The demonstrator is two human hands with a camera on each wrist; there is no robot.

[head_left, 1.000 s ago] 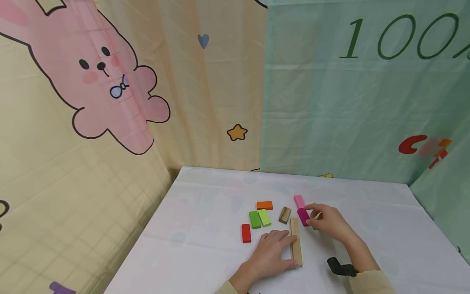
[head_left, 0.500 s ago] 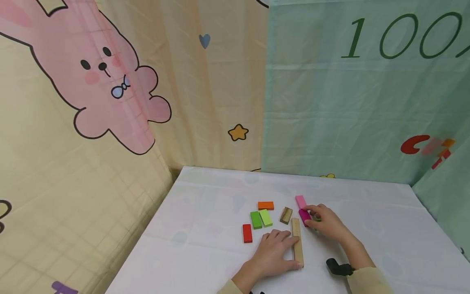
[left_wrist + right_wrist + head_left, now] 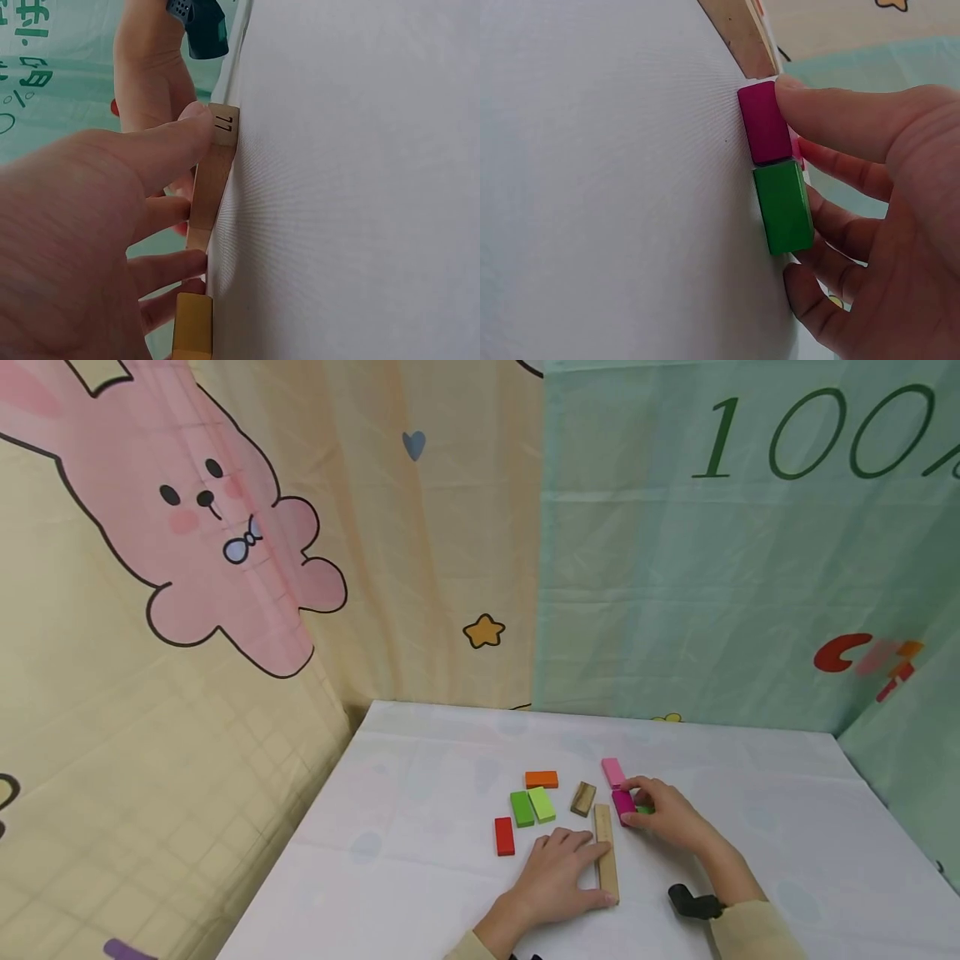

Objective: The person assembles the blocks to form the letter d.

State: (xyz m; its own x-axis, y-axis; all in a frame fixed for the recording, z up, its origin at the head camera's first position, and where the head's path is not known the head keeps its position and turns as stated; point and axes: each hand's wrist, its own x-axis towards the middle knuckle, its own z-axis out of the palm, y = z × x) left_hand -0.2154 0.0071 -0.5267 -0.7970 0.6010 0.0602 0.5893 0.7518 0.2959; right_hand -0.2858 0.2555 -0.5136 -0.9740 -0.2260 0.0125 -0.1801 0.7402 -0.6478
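Note:
In the head view my left hand (image 3: 555, 872) rests at the long plain wooden strip (image 3: 604, 839), thumb at its near end and index finger across it. The left wrist view shows the number 77 on that wooden strip's end (image 3: 224, 124), beside the thumb. My right hand (image 3: 670, 814) pinches a magenta block (image 3: 765, 124) between thumb and index finger, just right of the wooden strip. Against the magenta block lies a green block (image 3: 783, 208), mostly covered by the right hand in the head view. A pink block (image 3: 612, 772) lies beyond the magenta one.
On the white-covered table (image 3: 360, 893), left of the strip, lie a brown block (image 3: 582, 799), an orange block (image 3: 542, 779), a light green block (image 3: 542, 804), a darker green block (image 3: 522, 808) and a red block (image 3: 505, 836). A patterned curtain (image 3: 450, 552) hangs behind.
The magenta block has shifted slightly towards me with my right hand, and more of the green block beside it shows. My left hand has stayed at the wooden strip.

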